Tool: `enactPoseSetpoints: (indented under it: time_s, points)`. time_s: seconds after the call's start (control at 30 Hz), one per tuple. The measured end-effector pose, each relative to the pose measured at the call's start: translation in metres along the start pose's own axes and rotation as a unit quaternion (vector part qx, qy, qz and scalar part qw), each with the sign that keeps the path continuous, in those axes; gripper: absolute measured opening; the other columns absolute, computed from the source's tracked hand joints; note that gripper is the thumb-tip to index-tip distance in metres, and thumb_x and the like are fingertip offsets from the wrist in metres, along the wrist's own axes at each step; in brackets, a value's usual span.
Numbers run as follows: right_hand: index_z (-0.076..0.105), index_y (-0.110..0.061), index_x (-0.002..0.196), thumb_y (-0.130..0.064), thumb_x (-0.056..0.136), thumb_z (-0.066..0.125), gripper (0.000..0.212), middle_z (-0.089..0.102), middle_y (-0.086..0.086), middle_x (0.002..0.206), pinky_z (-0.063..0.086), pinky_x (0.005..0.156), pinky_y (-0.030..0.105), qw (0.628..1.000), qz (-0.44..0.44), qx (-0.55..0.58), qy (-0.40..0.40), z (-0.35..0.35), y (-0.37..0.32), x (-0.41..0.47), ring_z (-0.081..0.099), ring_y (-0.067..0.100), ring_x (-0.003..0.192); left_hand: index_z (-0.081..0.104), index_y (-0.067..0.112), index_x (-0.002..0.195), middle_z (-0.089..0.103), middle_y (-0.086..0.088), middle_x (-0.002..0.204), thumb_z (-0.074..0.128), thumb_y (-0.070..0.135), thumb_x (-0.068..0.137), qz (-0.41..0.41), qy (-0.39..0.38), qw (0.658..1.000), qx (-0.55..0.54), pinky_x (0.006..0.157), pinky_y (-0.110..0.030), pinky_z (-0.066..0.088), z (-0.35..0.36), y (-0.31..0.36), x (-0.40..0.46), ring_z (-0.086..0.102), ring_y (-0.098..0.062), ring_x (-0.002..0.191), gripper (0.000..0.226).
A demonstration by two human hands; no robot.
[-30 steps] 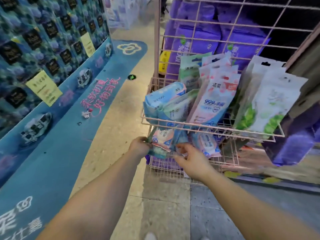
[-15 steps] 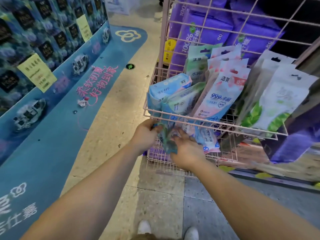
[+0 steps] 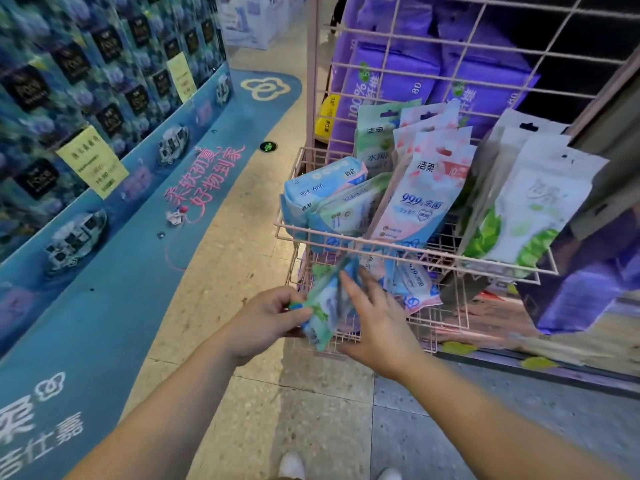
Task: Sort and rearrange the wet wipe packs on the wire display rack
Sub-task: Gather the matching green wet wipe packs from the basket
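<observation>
A pink wire display rack stands ahead with an upper basket and a lower one. My left hand grips a green and white wet wipe pack, blurred by motion, in front of the lower basket. My right hand lies against the pack's right side with its fingers stretched out. The upper basket holds blue packs, a pink and white pack and green-leaf white packs. A pink pack lies in the lower basket.
Large purple packs are stacked behind the rack's grid. To the left stands a blue product display with yellow price tags. A blue floor sticker runs along it. My white shoes show at the bottom.
The green pack has come out and down from the lower basket toward me. My right hand has opened and now lies flat along the pack. The camera has tilted slightly.
</observation>
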State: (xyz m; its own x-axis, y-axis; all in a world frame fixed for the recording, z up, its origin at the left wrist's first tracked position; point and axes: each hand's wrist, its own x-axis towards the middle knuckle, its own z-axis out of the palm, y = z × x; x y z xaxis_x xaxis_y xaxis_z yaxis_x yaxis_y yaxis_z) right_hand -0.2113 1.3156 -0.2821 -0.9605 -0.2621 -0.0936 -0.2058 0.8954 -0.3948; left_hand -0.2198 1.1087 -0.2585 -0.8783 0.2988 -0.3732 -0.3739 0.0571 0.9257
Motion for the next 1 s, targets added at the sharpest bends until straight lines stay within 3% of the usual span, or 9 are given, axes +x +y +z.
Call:
enactPoseSetpoints:
  time_s: [0.07, 0.17, 0.23, 0.33, 0.47, 0.53, 0.67, 0.8, 1.0]
  points:
    - [-0.002, -0.045, 0.147, -0.047, 0.07, 0.072, 0.106, 0.013, 0.004, 0.16, 0.028, 0.109, 0.039, 0.999, -0.008, 0.016, 0.028, 0.002, 0.004, -0.004, 0.032, 0.026, 0.133, 0.052, 0.007, 0.074, 0.065, -0.009, 0.08, 0.056, -0.001, 0.088, 0.004, -0.019, 0.999, -0.026, 0.065, -0.027, 0.058, 0.027, 0.002, -0.002, 0.066, -0.012, 0.068, 0.017]
    - [0.042, -0.029, 0.14, -0.021, 0.072, 0.068, 0.074, 0.052, 0.006, 0.14, 0.042, 0.1, 0.035, 0.986, 0.002, 0.129, 0.101, 0.003, 0.027, -0.011, 0.054, 0.028, 0.12, 0.058, 0.008, 0.085, 0.068, -0.005, 0.086, 0.058, 0.01, 0.087, -0.01, -0.051, 0.996, -0.072, 0.069, -0.031, 0.057, 0.043, 0.001, 0.004, 0.068, -0.016, 0.077, 0.003]
    - [0.058, -0.025, 0.128, -0.011, 0.077, 0.068, 0.055, 0.064, 0.0, 0.126, 0.045, 0.096, 0.027, 0.965, 0.062, 0.225, 0.121, 0.0, 0.04, -0.017, 0.061, 0.021, 0.114, 0.061, 0.011, 0.092, 0.068, -0.009, 0.094, 0.06, 0.018, 0.088, -0.04, 0.017, 0.994, -0.095, 0.068, -0.032, 0.054, 0.039, -0.002, 0.02, 0.068, -0.019, 0.079, 0.008]
    - [0.061, -0.026, 0.123, -0.015, 0.082, 0.069, 0.043, 0.069, -0.003, 0.114, 0.049, 0.085, 0.029, 0.958, 0.144, 0.23, 0.096, -0.003, 0.051, -0.023, 0.065, 0.02, 0.102, 0.054, 0.019, 0.1, 0.065, -0.01, 0.099, 0.065, 0.028, 0.087, -0.123, 0.173, 0.976, 0.039, 0.059, -0.029, 0.049, 0.038, -0.01, 0.046, 0.061, -0.019, 0.071, 0.02]
    - [0.061, -0.023, 0.119, -0.04, 0.087, 0.062, 0.036, 0.067, -0.001, 0.088, 0.053, 0.073, 0.035, 0.913, 0.247, 0.305, 0.114, -0.015, 0.055, -0.025, 0.064, 0.026, 0.084, 0.03, 0.038, 0.13, 0.065, -0.004, 0.111, 0.072, 0.022, 0.08, -0.133, 0.08, 0.985, 0.074, 0.052, -0.02, 0.051, 0.055, -0.029, 0.064, 0.063, -0.018, 0.081, 0.067]
    - [0.059, -0.022, 0.123, -0.037, 0.089, 0.061, 0.037, 0.063, -0.003, 0.088, 0.046, 0.068, 0.028, 0.918, 0.232, 0.305, 0.102, -0.021, 0.056, -0.025, 0.061, 0.022, 0.082, 0.043, 0.023, 0.134, 0.067, -0.002, 0.113, 0.074, 0.01, 0.076, -0.077, 0.078, 0.982, 0.154, 0.064, -0.018, 0.051, 0.057, -0.042, 0.071, 0.064, -0.015, 0.086, 0.067]
    - [0.055, -0.021, 0.126, -0.024, 0.087, 0.066, 0.04, 0.064, -0.005, 0.095, 0.045, 0.071, 0.026, 0.906, 0.219, 0.352, 0.088, -0.033, 0.057, -0.023, 0.059, 0.015, 0.082, 0.064, 0.025, 0.118, 0.072, -0.003, 0.107, 0.07, 0.019, 0.078, -0.01, 0.181, 0.911, 0.371, 0.074, -0.026, 0.05, 0.048, -0.04, 0.075, 0.066, -0.023, 0.095, 0.041]
    - [0.055, -0.02, 0.121, -0.014, 0.084, 0.069, 0.04, 0.063, -0.01, 0.091, 0.046, 0.057, 0.008, 0.888, 0.213, 0.404, 0.06, -0.036, 0.063, -0.028, 0.06, -0.003, 0.079, 0.072, 0.018, 0.104, 0.072, 0.0, 0.096, 0.078, 0.012, 0.073, 0.041, 0.152, 0.958, 0.239, 0.076, -0.025, 0.049, 0.041, -0.02, 0.056, 0.064, -0.014, 0.086, 0.032]
    - [0.062, -0.025, 0.094, -0.009, 0.082, 0.071, 0.022, 0.072, 0.002, 0.102, 0.053, 0.06, 0.016, 0.847, 0.204, 0.491, 0.023, -0.042, 0.07, -0.038, 0.07, 0.009, 0.084, 0.07, 0.013, 0.096, 0.073, -0.005, 0.094, 0.068, 0.016, 0.082, 0.027, 0.135, 0.99, -0.029, 0.083, -0.036, 0.052, 0.027, 0.008, 0.009, 0.064, -0.018, 0.087, 0.015]
